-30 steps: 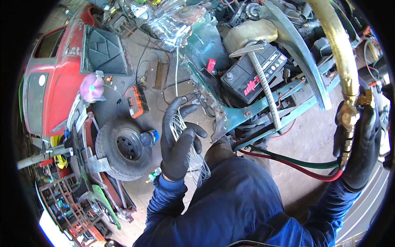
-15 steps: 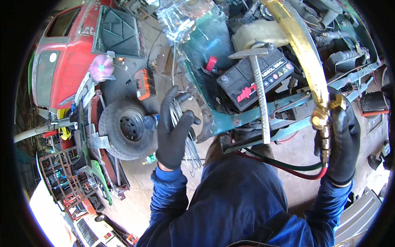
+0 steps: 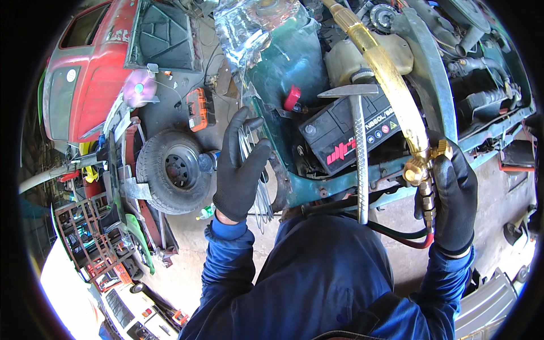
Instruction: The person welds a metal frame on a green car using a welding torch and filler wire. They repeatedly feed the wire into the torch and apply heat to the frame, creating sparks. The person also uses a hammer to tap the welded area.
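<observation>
In my gloved right hand is a brass gas torch, gripped near its valve end, its long barrel slanting up and to the left. A red hose and a dark green hose run from its lower end. My gloved left hand holds a loose bundle of thin grey wire that passes behind the fingers and hangs below; the forefinger points upward. Between the hands, a chipping hammer rests across a black car battery, its handle reaching over the green vehicle frame.
A red vehicle body stands at the far left, with a loose wheel and an orange-black case on the floor. A small red object lies in the green bay. A pale plastic tank sits behind the battery.
My right hand and the torch have shifted left, the barrel now covering part of the battery. My left hand keeps the wire, its forefinger a little higher. The view has moved slightly.
</observation>
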The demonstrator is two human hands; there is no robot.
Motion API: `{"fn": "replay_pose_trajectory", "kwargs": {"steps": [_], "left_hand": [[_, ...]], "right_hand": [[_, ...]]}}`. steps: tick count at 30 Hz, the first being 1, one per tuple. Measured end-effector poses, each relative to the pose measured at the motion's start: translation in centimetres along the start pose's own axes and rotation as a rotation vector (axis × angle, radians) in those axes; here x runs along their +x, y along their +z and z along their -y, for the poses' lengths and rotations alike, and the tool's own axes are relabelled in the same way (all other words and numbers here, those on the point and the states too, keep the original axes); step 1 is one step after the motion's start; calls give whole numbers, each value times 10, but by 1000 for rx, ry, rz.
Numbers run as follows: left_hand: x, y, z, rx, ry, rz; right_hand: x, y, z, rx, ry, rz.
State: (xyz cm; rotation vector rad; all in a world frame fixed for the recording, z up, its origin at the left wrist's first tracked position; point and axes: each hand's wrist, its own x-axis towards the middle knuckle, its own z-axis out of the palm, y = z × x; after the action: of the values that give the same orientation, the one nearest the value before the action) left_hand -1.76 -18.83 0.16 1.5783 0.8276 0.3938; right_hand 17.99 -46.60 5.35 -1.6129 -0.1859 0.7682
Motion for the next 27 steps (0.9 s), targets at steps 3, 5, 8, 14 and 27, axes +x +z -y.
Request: {"fn": "replay_pose_trajectory", "kwargs": {"steps": [3,5,8,14,27], "left_hand": [[11,1,1,34,-12,-8],[16,1,0,50,-11,-7],[22,2,-1,40,-36,1],[36,-1,-1,131,-32,28],[44,0,-6,307,52,42]], "right_hand": [[9,2,-2,2,28,18],[15,3,-3,28,43,36],[24,7,-6,-5,59,52],[40,8,-10,-14,178,129],[55,20,-21,-39,244,212]]}}
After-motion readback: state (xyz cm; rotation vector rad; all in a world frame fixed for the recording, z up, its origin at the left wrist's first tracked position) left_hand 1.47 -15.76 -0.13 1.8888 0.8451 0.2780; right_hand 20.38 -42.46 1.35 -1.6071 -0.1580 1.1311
